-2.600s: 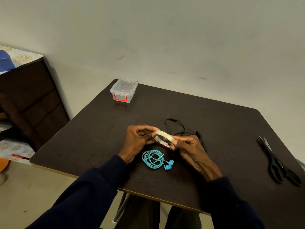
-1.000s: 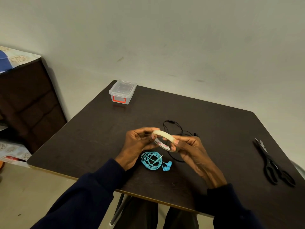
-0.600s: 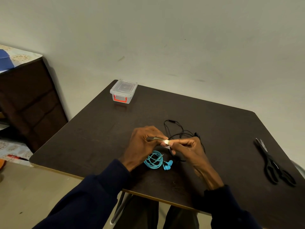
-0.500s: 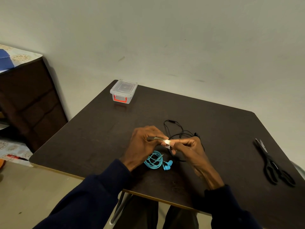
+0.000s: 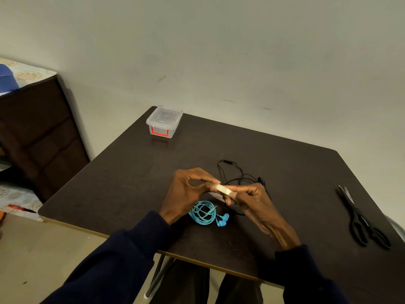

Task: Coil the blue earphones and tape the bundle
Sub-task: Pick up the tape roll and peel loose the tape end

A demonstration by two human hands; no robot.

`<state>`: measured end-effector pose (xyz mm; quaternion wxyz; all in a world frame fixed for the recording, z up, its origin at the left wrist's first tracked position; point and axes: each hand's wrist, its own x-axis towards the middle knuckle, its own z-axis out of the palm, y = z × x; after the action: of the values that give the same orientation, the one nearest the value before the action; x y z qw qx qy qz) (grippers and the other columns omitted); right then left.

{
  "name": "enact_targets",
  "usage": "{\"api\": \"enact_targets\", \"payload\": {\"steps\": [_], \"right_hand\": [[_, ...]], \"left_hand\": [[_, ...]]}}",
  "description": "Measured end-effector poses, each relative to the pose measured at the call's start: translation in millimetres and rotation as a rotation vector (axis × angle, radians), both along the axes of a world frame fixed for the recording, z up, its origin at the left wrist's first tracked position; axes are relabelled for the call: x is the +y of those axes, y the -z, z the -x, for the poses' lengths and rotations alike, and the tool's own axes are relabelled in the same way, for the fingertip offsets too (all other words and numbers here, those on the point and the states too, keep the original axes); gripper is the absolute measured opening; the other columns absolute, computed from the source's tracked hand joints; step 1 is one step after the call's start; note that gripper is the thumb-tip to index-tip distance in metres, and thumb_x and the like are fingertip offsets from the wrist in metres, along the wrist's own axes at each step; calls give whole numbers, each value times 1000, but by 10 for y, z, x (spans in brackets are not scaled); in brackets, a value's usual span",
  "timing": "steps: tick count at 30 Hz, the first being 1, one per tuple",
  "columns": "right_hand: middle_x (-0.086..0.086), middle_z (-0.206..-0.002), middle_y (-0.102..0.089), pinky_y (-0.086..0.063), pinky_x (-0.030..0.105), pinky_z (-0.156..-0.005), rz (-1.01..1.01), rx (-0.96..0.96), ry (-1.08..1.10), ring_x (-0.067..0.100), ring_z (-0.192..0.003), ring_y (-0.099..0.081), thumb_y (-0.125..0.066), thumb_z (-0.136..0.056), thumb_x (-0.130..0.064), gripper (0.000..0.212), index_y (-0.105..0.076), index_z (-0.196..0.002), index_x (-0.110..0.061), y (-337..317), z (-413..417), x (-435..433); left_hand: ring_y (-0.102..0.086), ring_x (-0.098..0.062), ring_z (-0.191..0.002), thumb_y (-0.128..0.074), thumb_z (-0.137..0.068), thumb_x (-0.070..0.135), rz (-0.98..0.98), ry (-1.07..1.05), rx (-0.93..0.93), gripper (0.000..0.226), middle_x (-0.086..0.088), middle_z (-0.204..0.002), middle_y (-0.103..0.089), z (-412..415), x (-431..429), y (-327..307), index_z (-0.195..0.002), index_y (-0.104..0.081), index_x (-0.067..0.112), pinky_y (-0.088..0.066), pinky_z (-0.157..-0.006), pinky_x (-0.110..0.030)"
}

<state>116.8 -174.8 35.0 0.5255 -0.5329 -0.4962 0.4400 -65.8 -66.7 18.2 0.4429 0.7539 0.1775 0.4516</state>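
Turquoise-blue earphones (image 5: 202,212) lie on the dark brown wooden table (image 5: 122,183) near its front edge. Their cord is wound into a small round coil, and the two blue earbuds (image 5: 222,220) rest together just right of the loop. Neither hand touches the coil.

Both hands are held just above and behind it, brought together on a thin, clear, yellowish tape roll (image 5: 222,190). The left hand (image 5: 186,191) pinches the roll's left side between thumb and curled fingers. The right hand (image 5: 255,201) grips the right side, with thumb and forefinger closed on the outer band. The roll is tilted, so a white face with red print shows underneath. Whether a strip end has been lifted from it cannot be told — the fingers cover that spot. Dark navy sleeves (image 5: 122,255) cover both forearms.

Behind the right hand a pair of thin black earphones (image 5: 238,176) lies in a loose tangle on the table, partly hidden by the fingers. Black-handled scissors (image 5: 361,218) lie well apart, near the table's right edge, blades pointing away from the person. A small clear plastic box with a lid and a red latch (image 5: 164,121) stands at the far left corner of the table. Off to the left, against the pale wall (image 5: 241,51), stands a dark brown cabinet (image 5: 37,132) — its top is patterned and light.
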Motion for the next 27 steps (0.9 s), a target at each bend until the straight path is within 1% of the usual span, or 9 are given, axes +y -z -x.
{"api": "enact_targets", "payload": {"steps": [3, 6, 10, 13, 16, 18, 21, 24, 27], "right_hand": [[16, -74, -68, -48, 26, -71, 18, 18, 13, 26, -73, -58, -55, -84, -6, 34, -81, -100, -19, 3, 5, 5], [15, -71, -69, -54, 20, -69, -6, 41, 35, 14, -70, -66, -66, -89, -4, 22, -82, -95, -17, -8, 38, -1], [13, -59, -65, -53, 18, -66, -51, 57, 99, 13, -60, -64, -55, -91, 13, 34, -82, -90, -9, -1, 91, -11], [13, -55, -64, -51, 17, -61, -69, 36, 164, 12, -54, -61, -54, -89, 17, 39, -82, -82, -9, 3, 129, -10], [16, -57, -65, -49, 21, -59, -65, -8, 229, 14, -53, -59, -64, -88, 8, 29, -82, -75, -11, 8, 148, 4], [16, -59, -65, -48, 22, -57, -64, -28, 231, 15, -53, -57, -75, -84, -7, 11, -82, -77, -11, 1, 158, 2], [13, -61, -67, -50, 21, -63, -69, -52, 194, 17, -59, -59, -78, -78, -30, 23, -81, -81, -7, 15, 122, -10], [10, -64, -68, -54, 22, -70, -53, 60, 148, 14, -67, -66, -77, -78, -30, 29, -79, -81, -1, 10, 72, -11], [11, -66, -70, -55, 22, -73, -36, 124, 114, 14, -70, -69, -76, -78, -24, 21, -80, -85, -4, 24, 32, -22]], "left_hand": [[-73, -15, -91, -79, -82, 8, 10, -7, -9, 14, 3, -94, -77, 6, 19, 4, -97, -80, 10, -57, -83, -26], [-73, -15, -90, -80, -82, 7, -6, -5, -1, 15, 3, -93, -77, 12, 8, 9, -96, -80, 10, -59, -82, -29], [-71, -12, -85, -77, -85, 12, -40, 3, 10, 11, 6, -91, -75, 12, -30, 0, -96, -81, 13, -56, -76, -21], [-70, -10, -82, -76, -86, 12, -78, -17, 38, 11, 4, -89, -75, -7, -46, -2, -96, -80, 12, -56, -74, -21], [-70, -10, -82, -77, -85, 7, -119, -45, 49, 13, 1, -90, -76, -22, -58, -7, -96, -80, 11, -57, -75, -23], [-70, -10, -83, -77, -85, 5, -122, -45, 48, 14, 0, -90, -76, -23, -70, -19, -97, -80, 12, -57, -76, -23], [-72, -11, -85, -79, -83, 6, -93, -28, 4, 14, 2, -91, -76, -19, -68, -29, -96, -80, 12, -56, -77, -22], [-72, -12, -88, -81, -81, 6, -33, -34, -24, 15, 2, -93, -77, -8, -51, -11, -96, -80, 9, -56, -79, -23], [-73, -14, -90, -82, -80, 6, 23, -31, -31, 17, 4, -93, -77, 4, -23, 38, -96, -80, 9, -57, -81, -26]]}}
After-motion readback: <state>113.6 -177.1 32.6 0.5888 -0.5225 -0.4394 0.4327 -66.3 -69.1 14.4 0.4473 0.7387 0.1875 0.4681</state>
